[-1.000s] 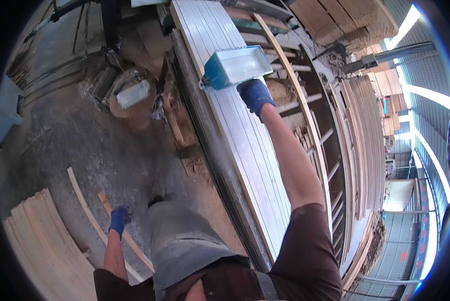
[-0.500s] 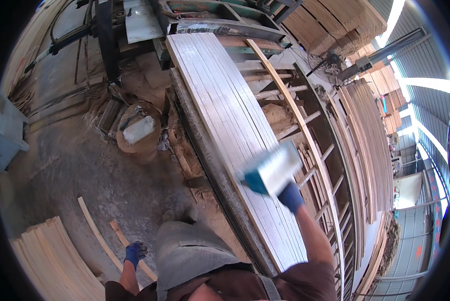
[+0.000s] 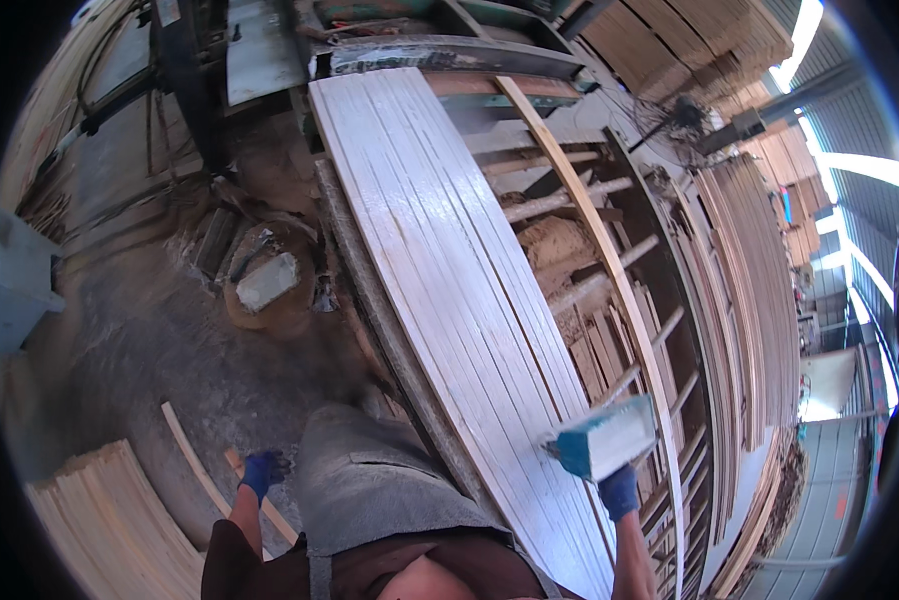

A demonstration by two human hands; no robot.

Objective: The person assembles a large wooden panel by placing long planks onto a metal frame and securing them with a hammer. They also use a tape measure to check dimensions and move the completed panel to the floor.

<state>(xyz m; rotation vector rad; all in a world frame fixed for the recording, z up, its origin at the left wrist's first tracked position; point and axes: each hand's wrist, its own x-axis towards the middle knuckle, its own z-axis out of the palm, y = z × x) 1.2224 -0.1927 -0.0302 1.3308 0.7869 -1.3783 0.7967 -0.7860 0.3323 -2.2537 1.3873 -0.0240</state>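
My right hand [image 3: 617, 492], in a blue glove, is closed on a teal box-shaped glue spreader [image 3: 609, 438] smeared with white. The spreader's left edge rests at the right side of a row of long, narrow wooden boards [image 3: 439, 260]. These lie side by side, slanting away from me, under a wet, shiny whitish coat. My left hand [image 3: 262, 472], also blue-gloved, hangs low at my left with its fingers apart and nothing in it. Beneath it, loose wooden strips [image 3: 194, 455] lean near the floor.
A pale strip [image 3: 589, 220] runs along the roller rack [image 3: 659, 325] right of the boards. On the left, a round stump-like stand [image 3: 259, 317] bears a whitish block [image 3: 267, 282]. Stacked timber [image 3: 109, 520] stands lower left; more boards [image 3: 754, 300] lie at right.
The spreader in my right hand has come nearer to me and to the right along the boards. My left hand stays low, slightly higher in view.
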